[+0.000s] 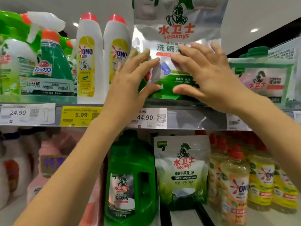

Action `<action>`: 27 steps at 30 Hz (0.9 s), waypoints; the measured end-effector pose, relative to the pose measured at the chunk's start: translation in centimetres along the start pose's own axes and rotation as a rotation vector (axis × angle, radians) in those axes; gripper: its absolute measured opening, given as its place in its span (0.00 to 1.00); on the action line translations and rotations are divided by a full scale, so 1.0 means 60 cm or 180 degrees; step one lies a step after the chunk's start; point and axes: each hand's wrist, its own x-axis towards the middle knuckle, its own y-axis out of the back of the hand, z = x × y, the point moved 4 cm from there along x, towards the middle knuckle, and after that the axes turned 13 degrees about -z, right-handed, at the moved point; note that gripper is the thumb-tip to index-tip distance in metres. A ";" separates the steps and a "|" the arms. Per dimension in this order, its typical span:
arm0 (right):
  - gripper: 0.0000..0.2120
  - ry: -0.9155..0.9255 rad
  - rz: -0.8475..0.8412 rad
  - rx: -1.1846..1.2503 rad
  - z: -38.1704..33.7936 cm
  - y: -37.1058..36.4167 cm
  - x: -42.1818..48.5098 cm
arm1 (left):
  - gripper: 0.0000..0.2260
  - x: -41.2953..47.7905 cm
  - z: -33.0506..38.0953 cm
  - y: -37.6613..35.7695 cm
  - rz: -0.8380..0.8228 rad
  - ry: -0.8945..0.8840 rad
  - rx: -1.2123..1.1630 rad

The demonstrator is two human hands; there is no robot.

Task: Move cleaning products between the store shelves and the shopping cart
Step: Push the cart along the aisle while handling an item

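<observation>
Upper shelf point(187, 119), read left to right. Green spray bottle point(52, 62) at 9 o'clock of the frame. Two white OMO bottles point(89, 59) stand upright just right of it. Left hand point(135, 75): fingers apart and nearly straight, laid on the left edge of the Seaways pouch point(177, 30), thumb low on its front, nothing clamped. The pouch stands on the shelf at 12 o'clock of the frame, base at the shelf lip above the 44.90 price tag point(147, 117). Right hand point(206, 75), at 3 o'clock of the pouch's lower half: fingers spread flat on the front, thumb below them. Judgement: the film is glossy, so likely slippery. The walls are soft and creased beside the left hand, so the contents probably shift. Likely moderate weight. Best taken low on both side edges or with one palm under the base, since gripping the top alone would let it sag.
</observation>
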 end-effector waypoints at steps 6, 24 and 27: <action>0.39 0.0198 -0.0488 -0.0021 0.018 0.017 -0.017 | 0.30 0.006 -0.008 0.017 -0.0381 0.0077 0.0369; 0.21 0.0398 0.0167 -0.0194 -0.008 -0.012 -0.024 | 0.11 -0.013 0.003 0.003 0.0053 0.0162 0.0491; 0.20 0.0455 0.0289 0.0126 -0.013 -0.016 -0.036 | 0.10 -0.026 0.006 0.002 0.0119 0.0079 0.0569</action>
